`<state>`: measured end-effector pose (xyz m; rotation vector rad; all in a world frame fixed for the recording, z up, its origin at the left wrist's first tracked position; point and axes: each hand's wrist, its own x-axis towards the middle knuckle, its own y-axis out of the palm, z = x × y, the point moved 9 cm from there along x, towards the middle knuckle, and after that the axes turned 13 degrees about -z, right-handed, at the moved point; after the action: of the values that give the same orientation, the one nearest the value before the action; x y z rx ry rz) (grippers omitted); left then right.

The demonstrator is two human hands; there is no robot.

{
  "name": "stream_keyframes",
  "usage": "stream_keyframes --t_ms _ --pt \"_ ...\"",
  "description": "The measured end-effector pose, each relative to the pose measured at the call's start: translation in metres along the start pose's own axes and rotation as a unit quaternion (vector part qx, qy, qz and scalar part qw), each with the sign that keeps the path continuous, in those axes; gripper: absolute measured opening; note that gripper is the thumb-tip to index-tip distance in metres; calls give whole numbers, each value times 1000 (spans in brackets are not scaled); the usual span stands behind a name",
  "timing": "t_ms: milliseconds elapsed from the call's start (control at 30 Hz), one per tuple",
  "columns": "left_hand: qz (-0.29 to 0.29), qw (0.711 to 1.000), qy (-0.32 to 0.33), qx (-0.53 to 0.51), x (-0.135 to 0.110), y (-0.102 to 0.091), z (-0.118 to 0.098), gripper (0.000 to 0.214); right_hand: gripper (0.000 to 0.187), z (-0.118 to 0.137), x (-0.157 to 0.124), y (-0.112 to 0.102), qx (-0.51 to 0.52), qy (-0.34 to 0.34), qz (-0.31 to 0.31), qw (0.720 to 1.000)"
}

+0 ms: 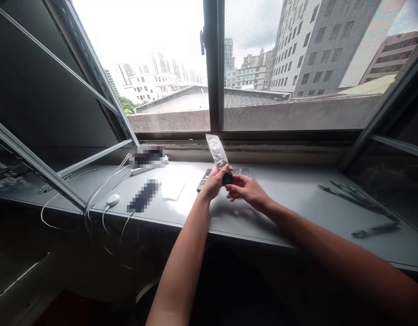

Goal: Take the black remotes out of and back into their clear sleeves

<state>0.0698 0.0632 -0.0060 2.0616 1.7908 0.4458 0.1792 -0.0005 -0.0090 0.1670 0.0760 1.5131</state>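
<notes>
Left hand: the left hand (213, 183) is raised over the worktop (297, 194), its grip closed, thumb on top, around the lower part of a clear plastic bag (216, 150).
Plastic bag: long and narrow, it tilts up and away from the hand toward the window (214, 68).
Dark piece: a small black piece (227, 178) sits at the near end of the bag, between the two hands; whether it lies inside the plastic is unclear.
Right hand: the right hand (251, 192) reaches in from the side with bent fingers, its fingertips at the edge of the black piece; whether that grip is pinched on it or merely touching, I cannot tell.
Remote control: a remote control (204, 179) with rows of buttons lies on the worktop just beside the left hand, partly hidden by it.
More plastic: another clear wrapper (243, 172) lies beyond the right hand.
Left side: a white sheet (175, 190), a blurred-out dark item (143, 195), a white rounded gadget (113, 199) on a cable, and a white power strip (149, 168), its top blurred.
Right side: dark cables (360, 199) lie well apart from the hands.
</notes>
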Motion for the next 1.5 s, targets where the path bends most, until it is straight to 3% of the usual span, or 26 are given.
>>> stream_keyframes --t_ms 100,200,467,633,1033,1133,1267,1500 --pt "65 998 7 15 -5 10 1 49 55 1 0 -1 16 12 3 1000" --pt "70 997 15 31 -5 11 1 51 44 0 2 -2 22 32 12 999" --pt "-49 998 34 -2 14 -15 -10 61 47 -9 -3 7 -1 31 56 998" --pt "-99 990 44 -85 15 -25 -19 41 50 -16 -9 17 -16 38 86 995" --pt "-148 971 68 -174 14 -39 -27 29 37 -26 -13 21 -17 73 88 993" --pt "-124 963 59 -232 16 -36 -29 23 37 -30 -14 21 -16 91 97 991" --pt "-44 957 26 -287 13 -19 -29 13 36 -31 -12 20 3 89 97 991" --pt "64 972 -36 -223 -1 12 -14 20 43 -25 -3 18 64 46 58 995"
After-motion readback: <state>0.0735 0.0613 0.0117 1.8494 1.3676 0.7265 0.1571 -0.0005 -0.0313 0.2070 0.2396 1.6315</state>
